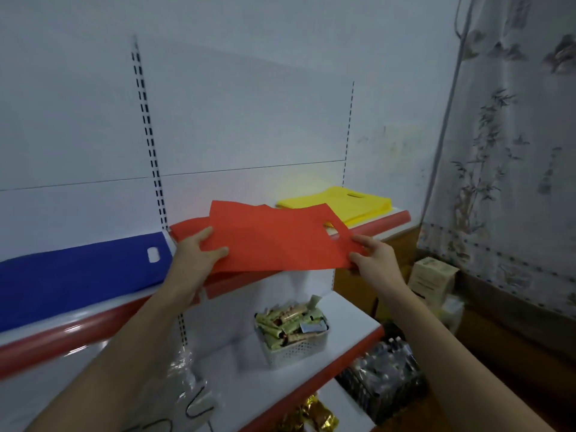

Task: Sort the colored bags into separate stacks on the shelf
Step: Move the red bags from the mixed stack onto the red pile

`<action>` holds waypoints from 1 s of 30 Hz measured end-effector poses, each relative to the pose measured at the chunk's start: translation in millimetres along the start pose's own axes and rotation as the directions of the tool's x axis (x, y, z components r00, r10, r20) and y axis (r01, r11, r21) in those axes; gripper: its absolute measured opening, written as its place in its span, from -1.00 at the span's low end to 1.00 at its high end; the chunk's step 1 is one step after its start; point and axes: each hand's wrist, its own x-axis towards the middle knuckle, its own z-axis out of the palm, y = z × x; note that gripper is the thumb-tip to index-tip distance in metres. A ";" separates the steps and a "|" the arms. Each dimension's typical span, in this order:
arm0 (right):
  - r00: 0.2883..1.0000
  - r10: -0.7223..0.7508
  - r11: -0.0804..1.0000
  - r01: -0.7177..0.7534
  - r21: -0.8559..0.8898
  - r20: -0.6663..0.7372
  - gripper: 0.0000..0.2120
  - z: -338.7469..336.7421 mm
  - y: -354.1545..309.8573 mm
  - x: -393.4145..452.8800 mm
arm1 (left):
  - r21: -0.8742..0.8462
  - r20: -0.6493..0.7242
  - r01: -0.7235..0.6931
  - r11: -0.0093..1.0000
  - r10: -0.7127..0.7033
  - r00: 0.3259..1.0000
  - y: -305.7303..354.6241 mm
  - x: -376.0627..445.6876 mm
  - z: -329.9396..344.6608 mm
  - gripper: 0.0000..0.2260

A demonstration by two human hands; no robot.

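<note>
While both hands are holding it, a red bag [274,241] is lying nearly flat just above the front edge of the top shelf [402,217], its cut-out handle toward the right. The left hand [199,254] is gripping the bag's left edge, thumb on top and fingers curled underneath, and the right hand [372,252] is pinching the right edge just below the handle hole. The two hands are sitting well apart, one at each side of the bag. Under the held bag more red bags [187,227] are lying on the shelf, their edges showing at the back left and below the front. To the left a blue stack [78,272] is stretching along the neighbouring shelf section, its handle hole near the red ones. To the right, at the far end of the shelf, a yellow stack [339,202] is resting, partly behind the red bag's corner. On the lower shelf [352,310] a white basket [296,347] is holding green and brown packets. A cardboard box [431,280] is standing on the floor at the right, in front of a patterned curtain [511,151].
</note>
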 end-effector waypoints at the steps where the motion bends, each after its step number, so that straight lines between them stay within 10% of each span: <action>1: 1.000 -0.019 1.000 0.019 -0.016 0.024 -0.59 3.6 -0.9 14.4 | 0.001 -0.016 0.037 0.999 -0.037 0.999 1.1 1.4 -0.8 -0.40; 12: 0.938 -0.196 0.918 0.278 -0.283 0.286 -0.60 89.6 -9.6 145.1 | 0.407 -0.129 0.211 0.889 -0.173 0.977 -0.6 60.9 -0.6 -0.61; 21: 0.861 -0.178 0.520 0.493 -0.698 0.476 -0.71 123.1 2.1 195.4 | 0.707 -0.183 0.320 0.631 -0.273 0.944 -25.4 94.7 10.1 -0.57; 30: 0.616 -0.397 0.763 0.634 -0.129 0.680 -0.82 109.4 -35.2 159.4 | 0.716 -0.439 0.334 0.613 0.023 0.898 -2.4 66.5 29.6 -0.77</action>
